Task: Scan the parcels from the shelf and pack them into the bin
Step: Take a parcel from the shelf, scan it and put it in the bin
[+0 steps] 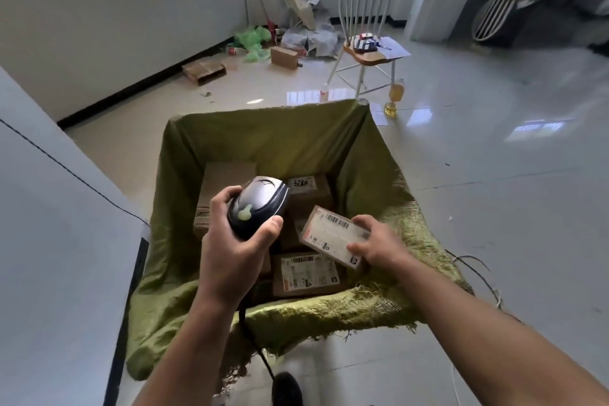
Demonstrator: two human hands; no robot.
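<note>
Two hands work above the bin [270, 123], an open tub draped in green cloth; the left hand [235, 244] is curled round the body of a scanner [260, 204], fingers and thumb wrapped about its dark grip, its silver head pointing away from the person; a black cable [256, 344] hangs from below that hand and runs down toward a dark shoe [286, 389]; the right hand [379, 242] grips a small parcel [333, 234] by its near end, fingers curled over the edge, so the parcel sits tilted just right of the scanner, its barcode label facing up, held clear above the bin's contents; under both hands several more boxes lie inside the bin; a labelled box [308, 275] rests flat directly below the held parcel, another labelled box [309, 189] lies beyond the scanner, and a plain brown box [224, 176] lies beyond the left hand; well past both hands, on the tiled floor, a white chair [364, 26] with a wooden seat stands, a bottle [395, 94] of yellow liquid beside its leg.
</note>
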